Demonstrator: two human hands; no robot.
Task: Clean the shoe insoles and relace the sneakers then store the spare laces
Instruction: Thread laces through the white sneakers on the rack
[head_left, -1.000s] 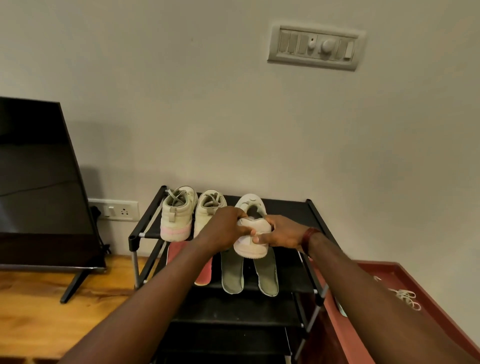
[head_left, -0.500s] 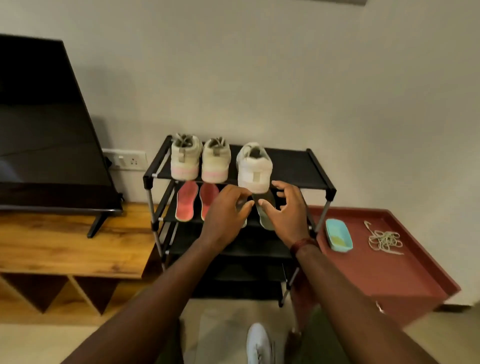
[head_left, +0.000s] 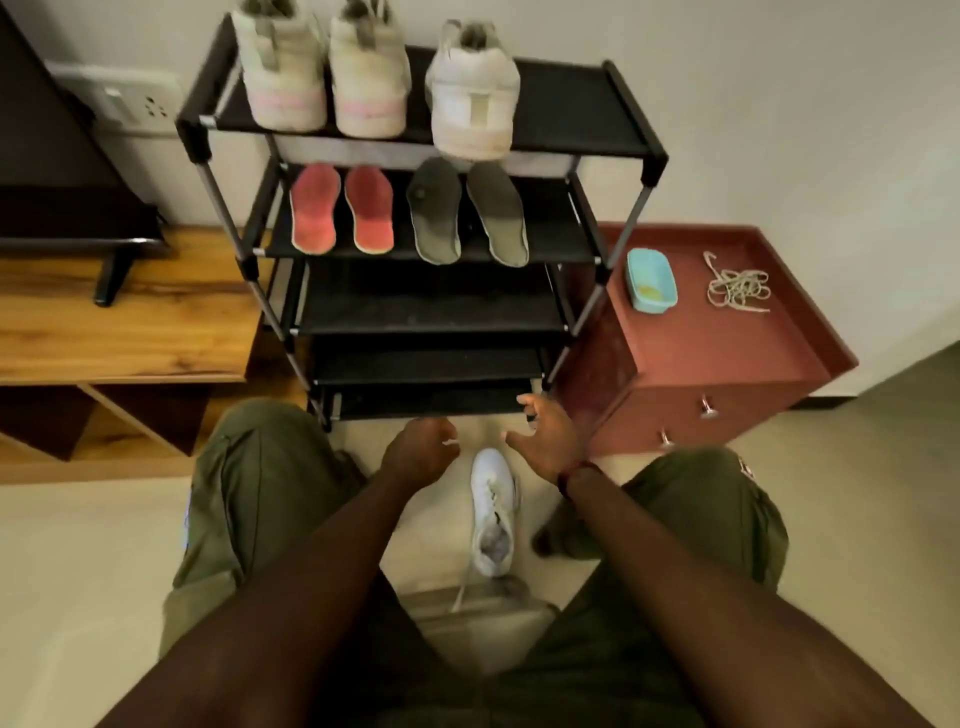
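Four sneakers show. A pink-trimmed pair (head_left: 324, 78) and one white sneaker (head_left: 472, 104) stand heel-out on the top shelf of the rack (head_left: 576, 78). The fourth sneaker (head_left: 492, 514) lies on the floor between the person's knees, toe toward the rack. Two red insoles (head_left: 340, 210) and two grey insoles (head_left: 465, 213) lie side by side on the second shelf, out of the shoes. Right of the rack, a cabinet (head_left: 727, 364) carries a blue tub (head_left: 650, 280) and a loose tangle of laces (head_left: 735, 286).

Both hands hover just above the toe of the fourth sneaker and touch nothing. The left hand (head_left: 421, 449) has its fingers loosely curled with nothing visible in them. The right hand (head_left: 545, 441) has its fingers spread apart, palm turned inward.

By the look of it, the step in hand is fetching this last shoe, either to finish its lacing or to set it beside its mate; a strand seems to trail from its heel end, though blur makes that unsure. Next, the hands need to drop a little and close on the shoe's two sides, then lift it level so the loose strand does not snag. The insoles and the laces on the cabinet are apparently not yet dealt with.
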